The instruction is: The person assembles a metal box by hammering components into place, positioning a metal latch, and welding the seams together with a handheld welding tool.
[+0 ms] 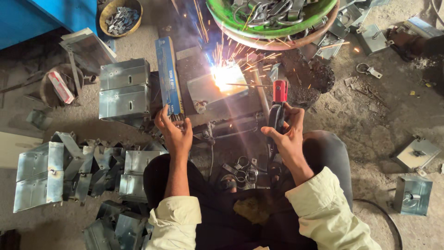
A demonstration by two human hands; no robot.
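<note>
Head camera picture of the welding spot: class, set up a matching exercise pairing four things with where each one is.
Things:
1. red-tipped electrode holder
2. blue electrode box
3. green bowl of metal rings
4. bright arc with sparks

Places:
A. top of the picture, above the sparks
B. on the grey metal plate, at the rod's tip
C. gripped in the right hand
D. standing upright at the left hand

Pairs: 1-C, 2-D, 3-A, 4-B
</note>
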